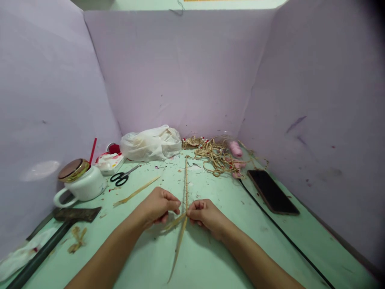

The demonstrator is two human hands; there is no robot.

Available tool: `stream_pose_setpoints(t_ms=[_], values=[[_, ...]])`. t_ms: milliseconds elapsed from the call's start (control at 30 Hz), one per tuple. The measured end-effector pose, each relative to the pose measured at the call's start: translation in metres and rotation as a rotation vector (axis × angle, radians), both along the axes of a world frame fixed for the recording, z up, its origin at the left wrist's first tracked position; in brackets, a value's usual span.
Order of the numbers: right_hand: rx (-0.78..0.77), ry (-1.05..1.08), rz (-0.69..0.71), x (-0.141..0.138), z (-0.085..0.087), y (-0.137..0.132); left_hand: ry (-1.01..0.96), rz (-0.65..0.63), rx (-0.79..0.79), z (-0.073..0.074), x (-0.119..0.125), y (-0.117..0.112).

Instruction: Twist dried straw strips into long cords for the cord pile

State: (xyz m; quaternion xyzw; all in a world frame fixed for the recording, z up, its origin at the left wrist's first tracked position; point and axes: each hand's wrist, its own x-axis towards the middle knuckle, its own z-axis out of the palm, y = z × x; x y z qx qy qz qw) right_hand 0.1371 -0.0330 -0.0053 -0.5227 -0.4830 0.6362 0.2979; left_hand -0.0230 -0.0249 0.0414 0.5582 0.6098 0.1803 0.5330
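Note:
A thin plaited straw cord (pixel 186 180) runs straight away from me along the green tabletop. My right hand (pixel 207 216) pinches its near end between thumb and fingertips. From that point a long pale straw strand (pixel 179 245) trails toward me, and a shorter strand (pixel 173 224) slants left beneath my left hand. Just left of the cord is my left hand (pixel 159 206), its fingers curled and thumb close to the forefinger; whether a strand is between them I cannot make out. A loose flat straw strip (pixel 136 192) lies beyond my left wrist.
At left are black-handled scissors (pixel 122 177), a white mug (pixel 87 184) with a brown-gold lid, and a hammer-like tool (pixel 75 215). A white plastic bag (pixel 150 142), tangled straw cord (pixel 215 154) and pink thread spool (pixel 235 149) sit behind. A phone (pixel 272 192) and black cable (pixel 279 228) lie right.

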Motion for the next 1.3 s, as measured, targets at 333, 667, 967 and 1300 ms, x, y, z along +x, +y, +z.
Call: stream_pose_setpoints(t_ms=[333, 667, 967, 1300], values=[[-0.017, 0.018, -0.022, -0.002, 0.001, -0.002, 0.254, -0.198, 0.171, -0.022, 0.016, -0.017], [-0.012, 0.041, -0.058, -0.004, -0.002, -0.003, 0.572, -0.259, 0.49, -0.025, 0.04, -0.048], [0.025, 0.108, 0.078, 0.002, -0.002, -0.001, -0.235, 0.033, -0.221, -0.018, 0.022, -0.009], [0.358, -0.317, 0.148, 0.009, -0.007, 0.001, -0.128, 0.066, -0.051, -0.033, 0.026, -0.009]])
